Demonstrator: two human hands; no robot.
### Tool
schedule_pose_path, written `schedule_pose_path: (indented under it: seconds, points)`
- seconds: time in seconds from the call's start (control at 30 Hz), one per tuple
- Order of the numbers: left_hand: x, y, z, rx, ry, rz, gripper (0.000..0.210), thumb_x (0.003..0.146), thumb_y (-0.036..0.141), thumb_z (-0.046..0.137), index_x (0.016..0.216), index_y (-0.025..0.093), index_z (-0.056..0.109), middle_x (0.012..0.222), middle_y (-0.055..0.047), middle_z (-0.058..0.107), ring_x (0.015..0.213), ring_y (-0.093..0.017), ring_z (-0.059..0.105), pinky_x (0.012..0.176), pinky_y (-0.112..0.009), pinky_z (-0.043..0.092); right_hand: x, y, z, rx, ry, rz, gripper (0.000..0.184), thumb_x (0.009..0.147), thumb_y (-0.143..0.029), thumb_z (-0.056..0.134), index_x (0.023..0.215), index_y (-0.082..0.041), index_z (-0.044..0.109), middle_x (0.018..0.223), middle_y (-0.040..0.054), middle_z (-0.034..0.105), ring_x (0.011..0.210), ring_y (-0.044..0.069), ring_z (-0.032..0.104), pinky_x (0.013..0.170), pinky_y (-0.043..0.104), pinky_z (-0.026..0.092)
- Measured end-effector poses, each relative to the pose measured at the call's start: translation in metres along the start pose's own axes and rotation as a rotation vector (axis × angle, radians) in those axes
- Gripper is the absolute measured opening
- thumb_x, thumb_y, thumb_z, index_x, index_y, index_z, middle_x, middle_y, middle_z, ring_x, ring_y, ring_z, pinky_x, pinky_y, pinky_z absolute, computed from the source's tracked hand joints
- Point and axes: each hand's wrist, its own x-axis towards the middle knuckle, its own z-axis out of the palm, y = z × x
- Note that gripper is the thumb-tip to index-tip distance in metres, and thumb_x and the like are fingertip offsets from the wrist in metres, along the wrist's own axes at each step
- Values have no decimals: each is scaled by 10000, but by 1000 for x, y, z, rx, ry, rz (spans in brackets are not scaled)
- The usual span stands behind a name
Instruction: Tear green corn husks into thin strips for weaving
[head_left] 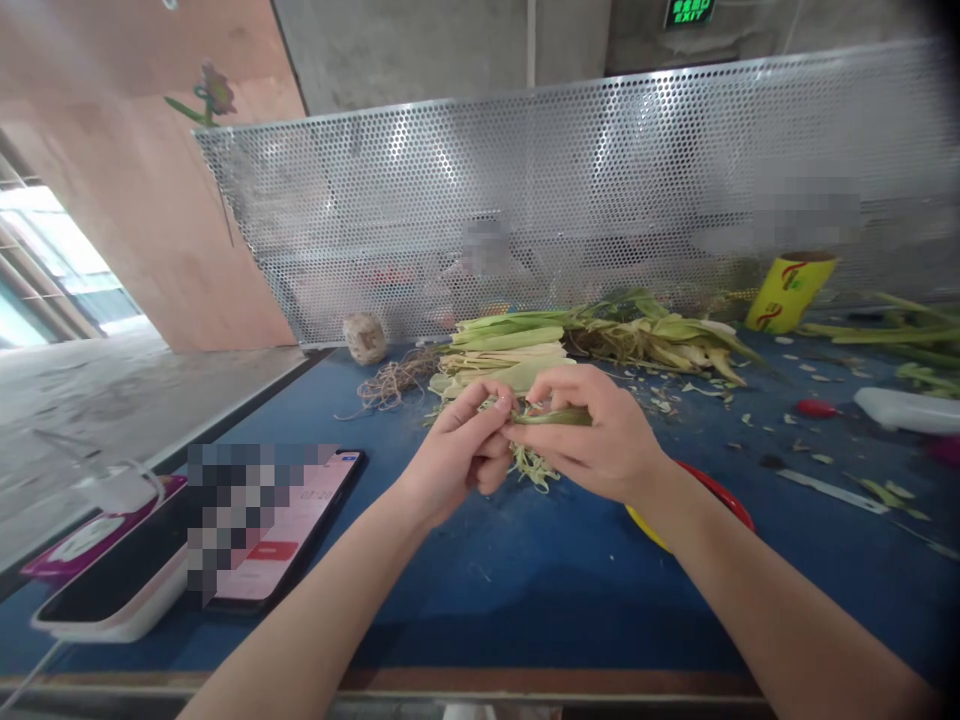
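Above the middle of the blue table, my left hand (463,440) and my right hand (604,428) meet fingertip to fingertip. Both pinch a narrow green strip of corn husk (564,416), whose far end runs under the right fingers. Thin pale shreds (534,466) show just below the hands; whether they join the strip I cannot tell. Behind the fingers lies a stack of flat pale-green husks (502,360). A red and yellow looped handle, like that of scissors (724,492), is partly covered by my right forearm.
On the left lie a phone (300,540), a second device in a white case (112,605), and tangled brown twine (397,382) near a twine ball (364,338). A knife-like blade (832,491) and yellow roll (791,292) are right. A perforated metal screen (525,190) borders the back.
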Motion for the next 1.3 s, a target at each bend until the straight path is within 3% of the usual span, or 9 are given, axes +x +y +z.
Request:
schedule_pose_path:
  seconds: [0.1, 0.17, 0.37, 0.63, 0.93, 1.3]
  points:
    - [0, 1, -1, -43, -75, -47, 144, 880, 291, 386, 748, 233, 374, 439, 116, 122, 328, -30, 89, 314, -108, 143, 3, 2, -2, -5, 65, -231, 137, 803, -201, 527, 793, -269, 645, 996, 21, 494, 563, 68, 393, 515, 249, 338]
    - [0, 2, -3, -56, -88, -67, 151, 881, 291, 385, 744, 229, 377, 433, 117, 136, 316, -26, 90, 306, -106, 140, 5, 3, -2, 47, 86, -308, 155, 806, -152, 519, 819, -249, 639, 1016, 28, 453, 527, 45, 366, 473, 236, 330]
    - [1, -1, -7, -5, -28, -37, 156, 860, 293, 434, 730, 214, 398, 402, 122, 199, 314, -22, 122, 312, -109, 173, 7, 1, 3, 113, 81, -255, 124, 800, -155, 544, 805, -236, 637, 999, 22, 393, 530, 29, 387, 483, 242, 363]
    - [7, -6, -11, 227, 59, 158, 173, 789, 343, 545, 746, 201, 455, 447, 102, 353, 340, -15, 232, 335, -108, 204, 5, 0, 3, 35, 47, -183, 86, 811, -228, 543, 787, -225, 626, 999, 26, 386, 628, 72, 413, 587, 275, 401]
    - [7, -8, -6, 67, 194, 73, 193, 742, 343, 597, 741, 211, 457, 442, 103, 305, 353, -21, 223, 350, -114, 186, 8, -2, 8, 158, -13, -134, 80, 796, -188, 542, 728, -209, 577, 836, 9, 293, 805, 140, 395, 728, 313, 407]
    - [9, -11, -7, -58, 284, 57, 172, 741, 286, 602, 728, 200, 453, 434, 109, 271, 350, -19, 195, 358, -122, 178, 13, -1, 14, 339, -157, 56, 132, 804, -134, 523, 684, -181, 491, 775, -15, 357, 638, 83, 382, 565, 217, 346]
